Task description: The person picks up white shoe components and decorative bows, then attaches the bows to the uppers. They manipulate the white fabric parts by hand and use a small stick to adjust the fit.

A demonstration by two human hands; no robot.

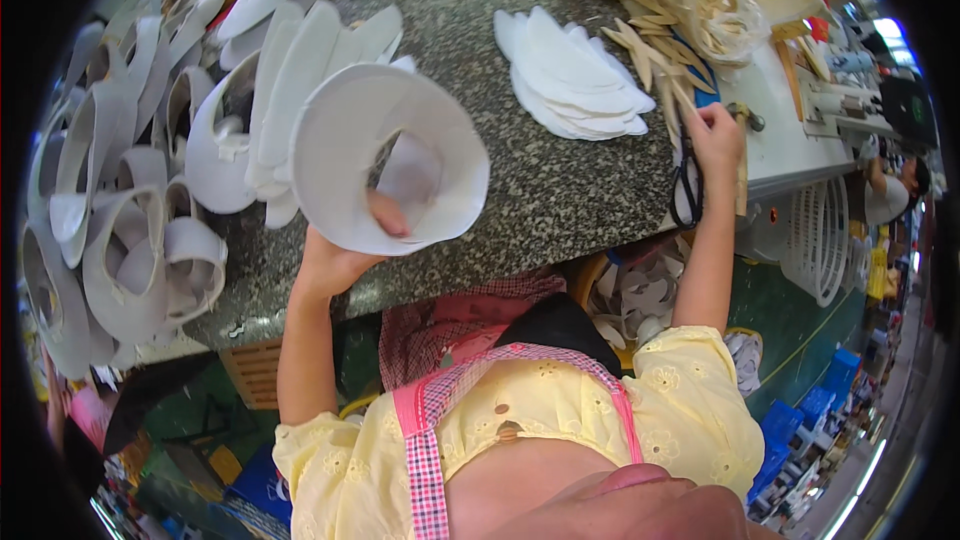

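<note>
**Left hand lifts a curved white piece, right hand at the scissors**

From my remote seat I see the left hand (345, 255) grasping a white curved visor-shaped piece (385, 160), thumb showing through its central opening, raised above the near edge of the speckled granite worktop (540, 190). The right hand (715, 135) is closed around the top of black-handled scissors (687, 190), which hang down at the right edge of the worktop. Just left of the held piece stands a crowded heap of similar curled white pieces (130, 200), running along the left side. Farther off, between the two hands, lies a fanned stack of flat white crescent cut-outs (575, 75). Beyond the right hand I make out tan wooden sticks (650, 45) and a clear plastic bag (715, 5). A white wire basket (820, 240) hangs at the right.
</note>
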